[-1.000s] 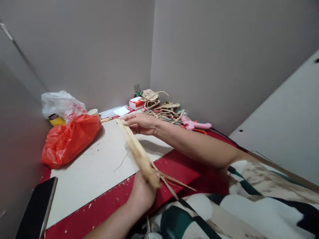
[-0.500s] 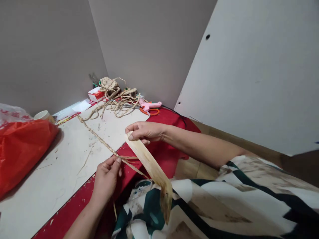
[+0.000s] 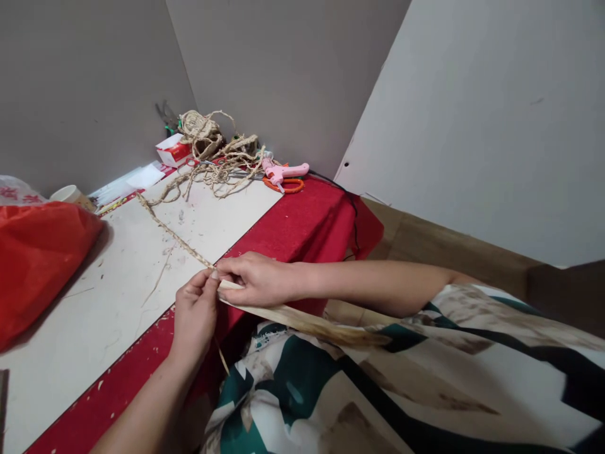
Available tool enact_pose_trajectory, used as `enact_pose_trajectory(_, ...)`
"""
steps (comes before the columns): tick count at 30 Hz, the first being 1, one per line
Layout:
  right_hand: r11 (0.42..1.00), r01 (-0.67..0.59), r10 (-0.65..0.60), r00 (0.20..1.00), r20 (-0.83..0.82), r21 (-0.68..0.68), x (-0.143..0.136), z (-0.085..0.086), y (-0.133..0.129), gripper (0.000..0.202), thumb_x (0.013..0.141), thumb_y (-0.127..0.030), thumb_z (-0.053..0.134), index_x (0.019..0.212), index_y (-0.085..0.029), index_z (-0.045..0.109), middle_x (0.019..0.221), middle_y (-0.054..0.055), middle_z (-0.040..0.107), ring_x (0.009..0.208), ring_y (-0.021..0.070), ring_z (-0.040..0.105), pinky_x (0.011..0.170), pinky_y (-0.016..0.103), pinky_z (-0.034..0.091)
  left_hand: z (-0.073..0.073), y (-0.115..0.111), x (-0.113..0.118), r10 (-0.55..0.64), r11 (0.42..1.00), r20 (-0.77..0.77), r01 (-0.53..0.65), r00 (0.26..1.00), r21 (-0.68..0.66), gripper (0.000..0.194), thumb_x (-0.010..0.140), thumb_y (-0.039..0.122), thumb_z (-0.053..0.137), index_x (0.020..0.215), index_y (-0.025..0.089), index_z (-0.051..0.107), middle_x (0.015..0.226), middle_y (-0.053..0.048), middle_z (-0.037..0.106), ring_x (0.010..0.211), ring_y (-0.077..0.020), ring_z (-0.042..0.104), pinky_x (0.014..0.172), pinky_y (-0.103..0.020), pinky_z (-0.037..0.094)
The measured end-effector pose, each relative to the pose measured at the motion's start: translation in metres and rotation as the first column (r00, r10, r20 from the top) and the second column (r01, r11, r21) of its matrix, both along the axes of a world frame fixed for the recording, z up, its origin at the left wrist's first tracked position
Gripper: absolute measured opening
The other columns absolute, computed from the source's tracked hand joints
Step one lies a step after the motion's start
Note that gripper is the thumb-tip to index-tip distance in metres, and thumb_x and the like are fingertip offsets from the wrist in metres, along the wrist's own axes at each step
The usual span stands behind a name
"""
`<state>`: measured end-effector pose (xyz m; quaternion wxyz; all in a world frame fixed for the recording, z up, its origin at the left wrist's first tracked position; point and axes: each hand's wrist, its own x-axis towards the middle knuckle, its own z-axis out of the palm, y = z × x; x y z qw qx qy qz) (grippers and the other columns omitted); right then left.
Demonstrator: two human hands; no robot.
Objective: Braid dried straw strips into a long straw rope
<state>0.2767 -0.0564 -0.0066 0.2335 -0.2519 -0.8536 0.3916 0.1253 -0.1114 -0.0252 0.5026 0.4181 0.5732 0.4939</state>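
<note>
A red-and-white worktop point(image 3: 132, 293) carries a red bag point(image 3: 42, 258) and, farther back, a heap of cord point(image 3: 229, 157). The left hand point(image 3: 195, 310), fingers closed, pinches a braided cord point(image 3: 178, 239) lying across the worktop; the right hand point(image 3: 259, 279), curled shut beside it, grips a pale flat strip point(image 3: 288, 316) trailing over patterned clothing point(image 3: 359, 391).

Garment point(image 3: 307, 384) had bold print: white, beige, dark green, near-black shapes, smudgy brown patches; short right sleeve point(image 3: 456, 306) matched.

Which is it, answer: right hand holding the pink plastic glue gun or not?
No, the right hand grips a long pale flat strip.
</note>
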Motion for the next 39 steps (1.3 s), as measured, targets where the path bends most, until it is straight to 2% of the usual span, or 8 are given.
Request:
enact_pose_trajectory(7,0.984,0.004,-0.011,0.999,-0.034,-0.18,-0.002,-0.001,-0.005,0.016,0.077,-0.02,0.054,0.072,-0.018,0.039,0.064,-0.005,0.037,0.059,0.0073,0.033,0.056,0.023,0.027,-0.005,0.0,0.005,0.05,0.995,-0.094,-0.042,0.994,0.093,0.022,0.081,0.036,0.062,0.085,0.016,0.069,0.075,-0.003,0.071,0.07,-0.0165,0.064,0.067,-0.024,0.047)
enact_pose_trajectory(13,0.734,-0.22,0.132,0.974,-0.183,-0.642,0.008,0.004,-0.001,0.02,0.076,-0.025,0.058,0.087,-0.016,0.044,0.064,-0.006,0.042,0.057,0.0059,0.035,0.054,0.02,0.029,-0.003,-0.001,0.005,0.036,0.998,-0.094,-0.031,0.995,0.06,0.02,0.081,0.035,0.062,0.081,0.016,0.065,0.071,-0.001,0.067,0.065,-0.0141,0.059,0.063,-0.023,0.045)
enact_pose_trajectory(19,0.961,0.092,-0.103,0.994,-0.029,-0.262,0.006,0.001,-0.005,0.014,0.074,-0.016,0.053,0.071,-0.017,0.04,0.061,-0.005,0.04,0.056,0.0066,0.033,0.054,0.022,0.026,-0.002,0.001,0.003,0.044,0.996,-0.084,-0.037,0.995,0.085,0.025,0.081,0.041,0.062,0.082,0.017,0.067,0.067,0.0,0.065,0.06,-0.0127,0.057,0.059,-0.022,0.044)
enact_pose_trajectory(22,0.989,0.145,-0.144,0.989,0.011,-0.036,-0.002,-0.001,-0.01,0.013,0.076,-0.016,0.052,0.071,-0.017,0.04,0.061,-0.005,0.041,0.055,0.007,0.033,0.054,0.023,0.024,-0.004,0.0,0.003,0.074,0.992,-0.126,-0.06,0.989,0.111,0.025,0.081,0.041,0.063,0.079,0.017,0.067,0.07,-0.001,0.067,0.063,-0.013,0.059,0.061,-0.022,0.045)
enact_pose_trajectory(25,0.996,0.054,-0.06,0.994,-0.092,-0.07,-0.008,-0.001,-0.009,0.015,0.074,-0.014,0.054,0.07,-0.017,0.039,0.061,-0.005,0.042,0.056,0.006,0.037,0.054,0.022,0.027,-0.005,-0.001,0.003,0.115,0.988,-0.111,-0.102,0.987,0.118,0.025,0.08,0.042,0.064,0.079,0.016,0.065,0.068,0.0,0.067,0.062,-0.0122,0.059,0.061,-0.021,0.046)
enact_pose_trajectory(27,0.948,-0.086,0.033,0.984,-0.172,-0.308,-0.009,-0.002,-0.004,0.017,0.075,-0.018,0.057,0.071,-0.017,0.041,0.061,-0.006,0.044,0.054,0.005,0.041,0.052,0.02,0.03,-0.002,-0.001,0.003,0.162,0.981,-0.108,-0.149,0.981,0.123,0.026,0.079,0.042,0.065,0.082,0.017,0.065,0.07,-0.001,0.068,0.061,-0.0124,0.06,0.059,-0.021,0.047)
enact_pose_trajectory(32,0.577,-0.257,0.094,0.964,-0.249,-0.776,0.0,-0.007,0.008,0.023,0.077,-0.027,0.064,0.09,-0.016,0.049,0.054,-0.009,0.049,0.041,0.0041,0.043,0.04,0.016,0.033,0.003,-0.002,0.005,0.239,0.968,-0.167,-0.221,0.956,0.12,0.026,0.079,0.043,0.065,0.081,0.017,0.065,0.062,0.001,0.066,0.052,-0.0122,0.058,0.049,-0.021,0.045)
enact_pose_trajectory(39,0.589,-0.243,0.087,0.967,-0.238,-0.771,0.007,-0.014,0.012,0.013,0.075,-0.017,0.064,0.084,-0.012,0.054,0.053,-0.01,0.045,0.037,0.0016,0.036,0.036,0.016,0.028,0.0,0.0,0.005,0.21,0.975,-0.298,-0.176,0.931,0.138,0.025,0.081,0.043,0.064,0.08,0.018,0.066,0.071,-0.001,0.07,0.059,-0.0122,0.059,0.054,-0.021,0.047)
